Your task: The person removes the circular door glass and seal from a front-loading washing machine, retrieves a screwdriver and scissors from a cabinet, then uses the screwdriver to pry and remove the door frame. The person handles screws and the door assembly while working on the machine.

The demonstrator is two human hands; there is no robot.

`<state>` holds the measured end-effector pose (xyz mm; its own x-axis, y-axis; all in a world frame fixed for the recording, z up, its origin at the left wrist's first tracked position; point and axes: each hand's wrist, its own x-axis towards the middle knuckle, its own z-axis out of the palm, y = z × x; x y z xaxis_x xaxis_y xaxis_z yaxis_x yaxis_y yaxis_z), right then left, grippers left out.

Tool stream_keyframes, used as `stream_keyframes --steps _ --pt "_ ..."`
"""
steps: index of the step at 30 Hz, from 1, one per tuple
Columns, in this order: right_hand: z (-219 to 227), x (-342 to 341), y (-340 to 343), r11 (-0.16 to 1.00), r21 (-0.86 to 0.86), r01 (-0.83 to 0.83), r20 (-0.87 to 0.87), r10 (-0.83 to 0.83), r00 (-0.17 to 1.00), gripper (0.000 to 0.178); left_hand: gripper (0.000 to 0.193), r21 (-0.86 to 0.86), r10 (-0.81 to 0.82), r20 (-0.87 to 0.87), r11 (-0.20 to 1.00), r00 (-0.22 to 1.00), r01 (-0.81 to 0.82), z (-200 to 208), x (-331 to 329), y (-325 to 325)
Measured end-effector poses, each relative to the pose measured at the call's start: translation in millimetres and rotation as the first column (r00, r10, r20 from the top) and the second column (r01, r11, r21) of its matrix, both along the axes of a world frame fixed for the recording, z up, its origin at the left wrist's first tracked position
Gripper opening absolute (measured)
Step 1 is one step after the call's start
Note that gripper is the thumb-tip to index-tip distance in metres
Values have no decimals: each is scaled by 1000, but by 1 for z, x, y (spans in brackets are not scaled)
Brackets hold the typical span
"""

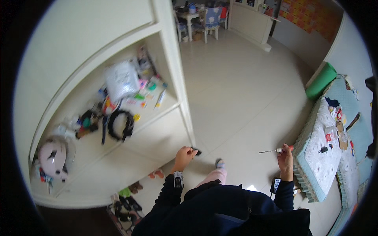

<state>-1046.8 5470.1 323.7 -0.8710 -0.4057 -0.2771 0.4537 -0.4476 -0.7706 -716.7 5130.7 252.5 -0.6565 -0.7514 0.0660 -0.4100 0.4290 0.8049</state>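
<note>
My left hand [182,159] is in front of the cabinet, its fingers closed on a small black object [196,151] that sticks out past the fingertips. What kind of thing it is cannot be made out at this size. My right hand [286,160], well apart on the other side of my body, is wrapped round a screwdriver [279,150]. Its handle is red and pale, and the thin metal shaft points left, toward my left hand. Dark sleeves cover both forearms, with a device strapped on the left wrist.
At left stands a white cabinet [157,129] whose open shelf holds a silvery package [121,80], a black headband-like ring [121,125] and a pink helmet [54,158]. Shoes [126,202] lie below it. A quilted sofa [315,157] with small items stands at right, a green roll [321,81] behind.
</note>
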Motion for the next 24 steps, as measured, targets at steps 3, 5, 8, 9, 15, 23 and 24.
stream_keyframes --steps 3,5,8,9,15,23,24 --pt "11 -75 -10 958 277 80 -210 -21 978 13 28 200 0 77 980 997 -15 8 -91 -42" --pt "3 -116 -12 871 467 156 -312 -3 950 26 24 263 -23 -73 964 997 42 19 -153 -67" --pt "-19 -167 -7 826 522 211 -183 -133 974 24 19 392 -66 -196 909 978 140 43 -237 -102" --pt "-29 -181 -5 853 462 241 -200 -164 966 22 18 371 -99 -252 909 963 190 49 -259 -117" --pt "-79 -301 -45 779 440 446 -120 -441 889 24 12 395 44 -470 904 881 166 47 -374 -228" --pt "-64 -550 -319 867 428 256 -105 -234 967 34 14 603 420 -139 755 897 -260 45 -420 -379" --pt "-62 -570 -375 871 452 191 -77 -175 981 33 14 588 471 -176 755 865 -291 46 -418 -396"
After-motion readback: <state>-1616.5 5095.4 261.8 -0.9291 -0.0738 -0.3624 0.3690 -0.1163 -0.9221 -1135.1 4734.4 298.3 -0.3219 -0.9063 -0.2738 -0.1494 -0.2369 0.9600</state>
